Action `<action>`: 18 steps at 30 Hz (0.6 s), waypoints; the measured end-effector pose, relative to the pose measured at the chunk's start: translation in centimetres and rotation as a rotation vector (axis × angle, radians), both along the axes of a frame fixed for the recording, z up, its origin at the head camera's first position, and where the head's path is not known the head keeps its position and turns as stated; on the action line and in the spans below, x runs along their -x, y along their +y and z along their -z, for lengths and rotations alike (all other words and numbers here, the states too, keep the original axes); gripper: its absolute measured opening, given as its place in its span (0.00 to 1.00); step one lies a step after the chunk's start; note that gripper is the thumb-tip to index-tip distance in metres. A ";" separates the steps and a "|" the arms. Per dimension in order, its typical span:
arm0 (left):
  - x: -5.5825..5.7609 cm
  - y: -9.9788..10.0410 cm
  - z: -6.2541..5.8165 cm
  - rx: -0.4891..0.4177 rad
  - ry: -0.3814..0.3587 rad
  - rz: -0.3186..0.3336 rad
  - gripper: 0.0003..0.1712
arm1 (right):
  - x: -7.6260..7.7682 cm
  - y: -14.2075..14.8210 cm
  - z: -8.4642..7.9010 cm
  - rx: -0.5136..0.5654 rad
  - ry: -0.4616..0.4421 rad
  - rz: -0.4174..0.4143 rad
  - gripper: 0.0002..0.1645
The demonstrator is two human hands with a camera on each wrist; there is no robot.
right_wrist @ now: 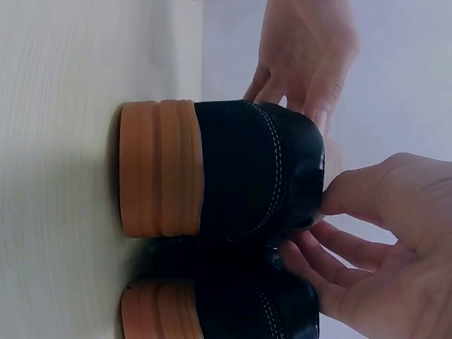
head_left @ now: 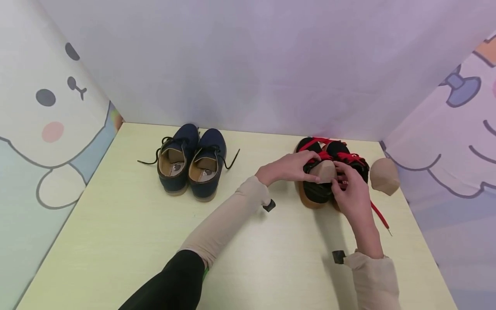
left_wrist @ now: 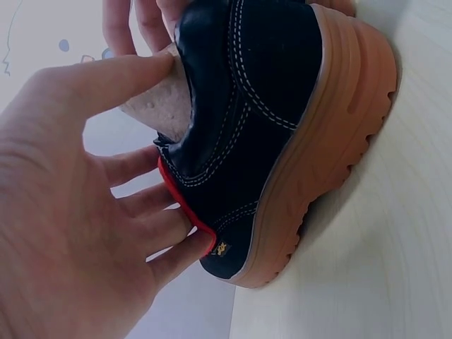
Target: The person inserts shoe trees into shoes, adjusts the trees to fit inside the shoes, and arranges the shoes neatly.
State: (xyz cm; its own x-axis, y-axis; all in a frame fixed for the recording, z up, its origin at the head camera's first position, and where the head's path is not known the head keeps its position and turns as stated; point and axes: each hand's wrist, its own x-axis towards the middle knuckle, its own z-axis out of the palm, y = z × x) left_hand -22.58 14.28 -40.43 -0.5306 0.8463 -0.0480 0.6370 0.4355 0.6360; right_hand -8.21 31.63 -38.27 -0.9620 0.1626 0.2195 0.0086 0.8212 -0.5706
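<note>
A black shoe with a thick tan sole and red laces stands near the back right of the table, beside its mate. A brown molded shoe insert sits at its opening, partly hidden inside. My left hand holds the insert from the left, thumb on its brown surface and fingers along the shoe's red-trimmed edge. From the right, my right hand grips it too, with its thumb at the padded collar and fingers between the two shoes.
Another brown insert lies on the table near its right edge. A red lace end trails toward the front. At the back left stands a pair of navy shoes with brown inserts inside. Printed fabric walls border the table.
</note>
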 end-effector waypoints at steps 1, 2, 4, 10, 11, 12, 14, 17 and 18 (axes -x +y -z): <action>0.0 0.0 0.0 -0.001 0.000 0.000 0.44 | 0.0 0.0 0.0 0.001 0.000 0.001 0.31; 0.0 0.0 -0.1 -0.004 -0.001 -0.001 0.44 | 0.0 0.0 0.0 0.000 0.000 0.001 0.31; -0.1 0.0 -0.1 -0.005 0.001 -0.002 0.44 | 0.1 0.0 -0.1 0.007 -0.002 0.000 0.31; -0.1 0.0 0.0 0.001 0.012 -0.004 0.43 | 0.2 -0.1 -0.2 -0.003 -0.030 0.018 0.30; -0.2 0.0 0.0 0.001 0.013 -0.005 0.43 | 0.3 -0.1 -0.3 -0.010 -0.035 0.021 0.30; -0.2 0.0 0.0 0.003 0.014 -0.007 0.42 | 0.3 -0.1 -0.3 -0.014 -0.038 0.023 0.30; -0.2 0.0 -0.1 0.003 0.020 -0.008 0.42 | 0.4 -0.2 -0.4 -0.016 -0.043 0.026 0.30; -0.3 0.1 -0.1 0.007 0.031 -0.012 0.41 | 0.5 -0.2 -0.5 -0.012 -0.053 0.029 0.30; -0.3 0.1 -0.1 0.009 0.036 -0.012 0.41 | 0.6 -0.1 -0.5 -0.014 -0.060 0.034 0.30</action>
State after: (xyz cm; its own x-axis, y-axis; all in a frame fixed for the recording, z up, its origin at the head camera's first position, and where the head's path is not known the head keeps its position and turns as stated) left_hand -22.26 14.41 -40.32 -0.5423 0.8394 -0.0364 0.6541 0.4489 0.6088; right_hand -8.79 31.51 -37.77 -0.9674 0.1929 0.1639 0.0706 0.8276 -0.5569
